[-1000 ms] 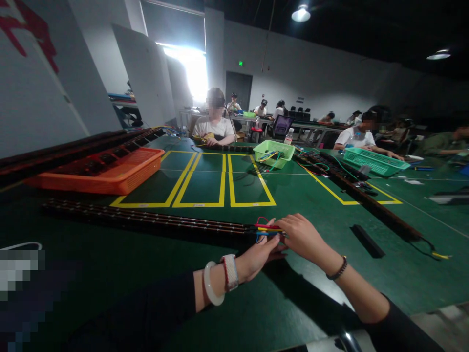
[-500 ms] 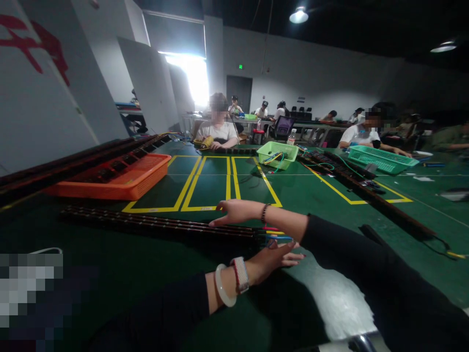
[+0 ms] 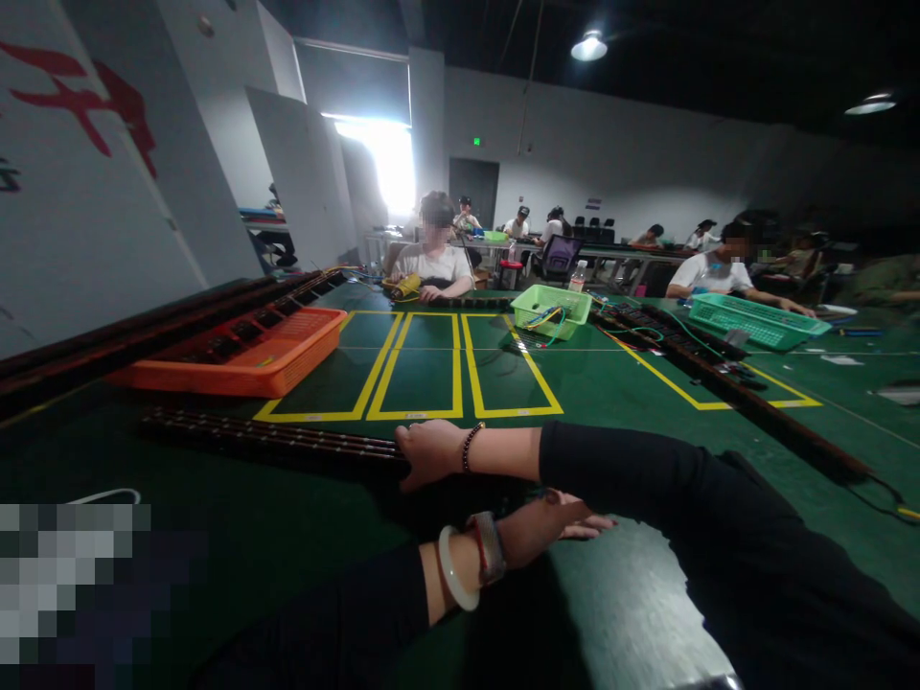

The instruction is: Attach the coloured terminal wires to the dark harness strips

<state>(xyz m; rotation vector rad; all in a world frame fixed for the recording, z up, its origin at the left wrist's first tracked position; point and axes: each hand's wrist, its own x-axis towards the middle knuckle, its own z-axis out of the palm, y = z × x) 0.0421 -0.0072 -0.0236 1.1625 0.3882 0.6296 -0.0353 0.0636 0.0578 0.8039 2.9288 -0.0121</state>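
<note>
A bundle of long dark strips (image 3: 273, 441) with rows of small shiny dots lies across the green table in front of me. My right hand (image 3: 431, 452), with a dark bead bracelet, is closed around the bundle's right part, fingers over its far side. My left hand (image 3: 542, 529), with a watch and a pale bangle, is below my right forearm. Its fingers stretch to the right, apart, and I see nothing held in them. The coloured wires at the bundle's right end are now hidden behind my right arm.
An orange basket (image 3: 309, 355) stands at the left, beside long dark strips. Yellow tape frames (image 3: 415, 414) mark the table. A light green basket (image 3: 557, 321) with wires and a teal basket (image 3: 762, 326) are farther off. A co-worker (image 3: 435, 259) sits opposite.
My right hand has come down and left onto the strips and closed around them. My left hand has shifted slightly right and down within the view, which has tilted a little.
</note>
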